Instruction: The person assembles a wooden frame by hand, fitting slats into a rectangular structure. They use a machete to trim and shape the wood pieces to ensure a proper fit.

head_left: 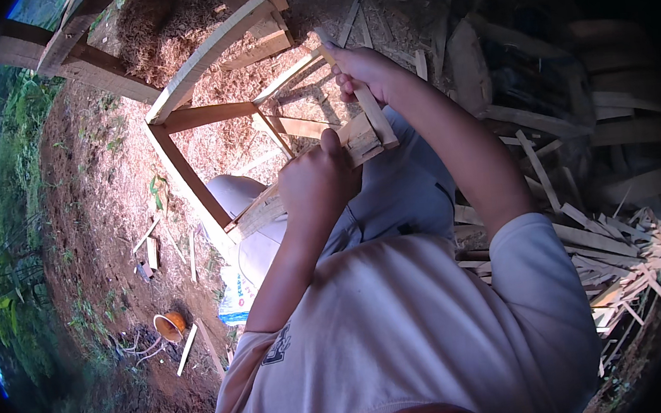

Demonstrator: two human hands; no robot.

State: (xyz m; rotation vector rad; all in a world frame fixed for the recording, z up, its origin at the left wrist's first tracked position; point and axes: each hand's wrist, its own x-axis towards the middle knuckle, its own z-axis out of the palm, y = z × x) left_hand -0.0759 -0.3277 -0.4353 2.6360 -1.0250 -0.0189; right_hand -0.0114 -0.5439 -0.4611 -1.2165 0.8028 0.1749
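Note:
A wooden frame [189, 171] of joined rails and legs rests across my lap, one side leaning out toward the ground at the left. My left hand [314, 178] wraps round its near rail [259, 212], with the thumb pointing up. Beyond it, my right hand [363, 73] grips a narrow wooden slat [374, 116]. The slat slants down to the right end of the rail, crossing or touching it there; whether they are joined I cannot tell. The palm sides of both hands are hidden.
Wood shavings [217, 149] cover the ground around the frame. Timber beams [115, 80] stand at the far left. A heap of wood offcuts [622, 257] lies at the right. An orange bowl-shaped container [171, 326] and loose sticks [189, 350] lie on bare soil at the left.

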